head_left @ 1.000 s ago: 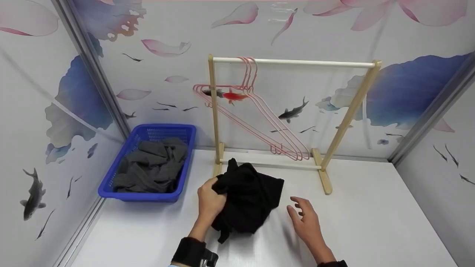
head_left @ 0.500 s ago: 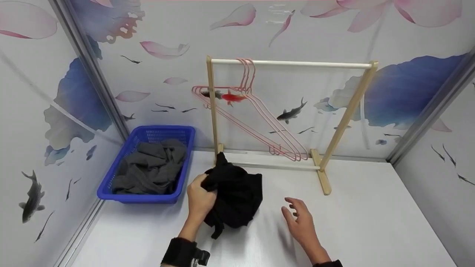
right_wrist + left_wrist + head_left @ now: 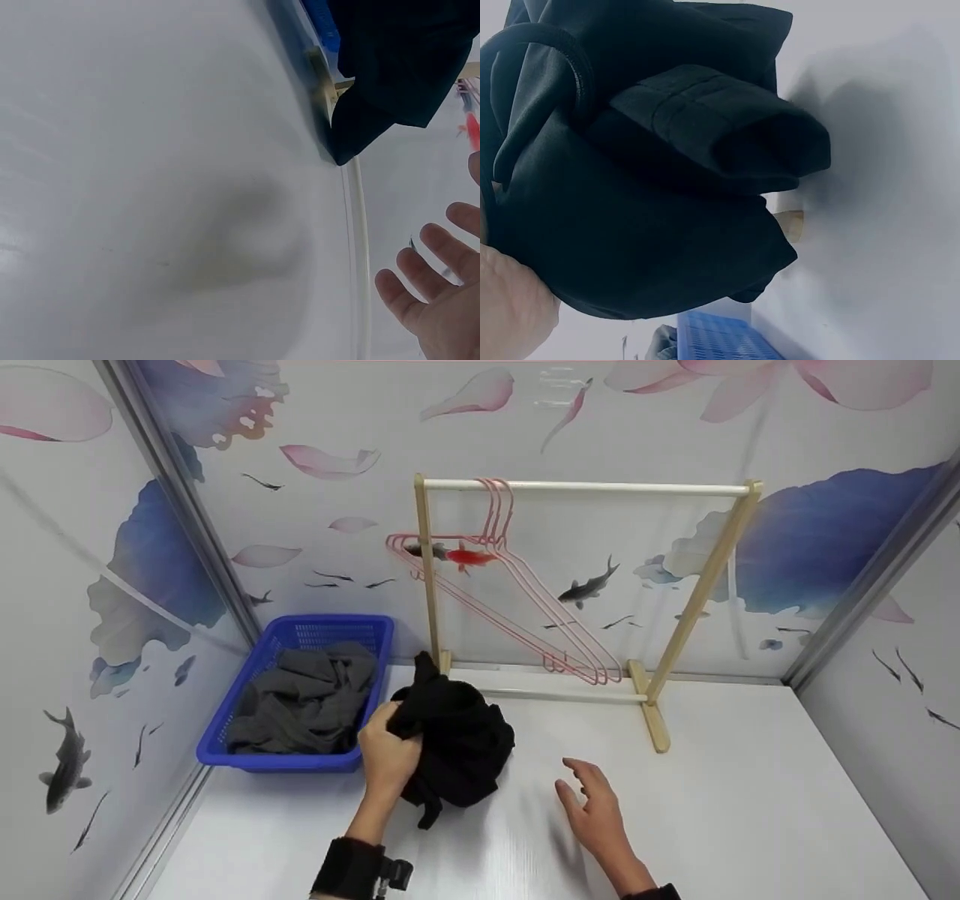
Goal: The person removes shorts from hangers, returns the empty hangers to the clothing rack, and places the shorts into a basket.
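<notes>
My left hand (image 3: 388, 754) grips a bunched black garment (image 3: 457, 742) by its left side, holding it over the white table in the head view. In the left wrist view the black cloth (image 3: 645, 225) fills much of the picture, with a hemmed, tube-like opening (image 3: 772, 142) facing right and a looped band at the upper left. My right hand (image 3: 596, 814) hovers right of the garment, fingers loosely bent and holding nothing. From the right wrist, the hand (image 3: 442, 292) shows spread fingers, apart from the dark cloth (image 3: 405, 60).
A blue basket (image 3: 206, 750) with grey clothing (image 3: 300, 705) stands left of the garment. Behind is a wooden rack (image 3: 701, 592) with a white rail (image 3: 615, 488), where several pink hangers (image 3: 544, 600) hang toward the left. Patterned walls enclose the table (image 3: 750, 810).
My left hand has carried the black garment leftward and slightly back, closer to the basket. The right hand has drifted a little to the left, still holding nothing.
</notes>
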The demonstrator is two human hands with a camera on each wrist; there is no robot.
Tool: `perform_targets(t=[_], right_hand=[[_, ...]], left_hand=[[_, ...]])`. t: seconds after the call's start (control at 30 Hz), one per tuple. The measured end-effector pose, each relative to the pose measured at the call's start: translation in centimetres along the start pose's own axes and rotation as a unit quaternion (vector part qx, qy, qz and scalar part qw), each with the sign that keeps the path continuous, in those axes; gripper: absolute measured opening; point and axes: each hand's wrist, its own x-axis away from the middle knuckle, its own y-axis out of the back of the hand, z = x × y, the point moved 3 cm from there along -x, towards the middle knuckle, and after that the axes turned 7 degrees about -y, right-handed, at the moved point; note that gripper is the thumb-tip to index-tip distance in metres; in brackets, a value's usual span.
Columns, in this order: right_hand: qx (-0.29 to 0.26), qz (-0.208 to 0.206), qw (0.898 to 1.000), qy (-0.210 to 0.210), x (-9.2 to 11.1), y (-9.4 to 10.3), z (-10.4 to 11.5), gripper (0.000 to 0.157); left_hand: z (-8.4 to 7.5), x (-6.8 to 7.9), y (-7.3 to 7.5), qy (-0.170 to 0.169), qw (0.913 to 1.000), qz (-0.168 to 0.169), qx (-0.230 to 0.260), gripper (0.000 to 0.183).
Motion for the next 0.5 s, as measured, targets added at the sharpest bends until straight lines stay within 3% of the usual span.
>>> perform_targets(t=[0.5], right_hand=[[-0.015, 0.007, 0.999, 0.037, 0.0, -1.8, 2.1, 0.035]], left_hand=[[-0.6, -2.9, 2.3, -0.026, 0.9982, -0.054, 0.004, 0.017]])
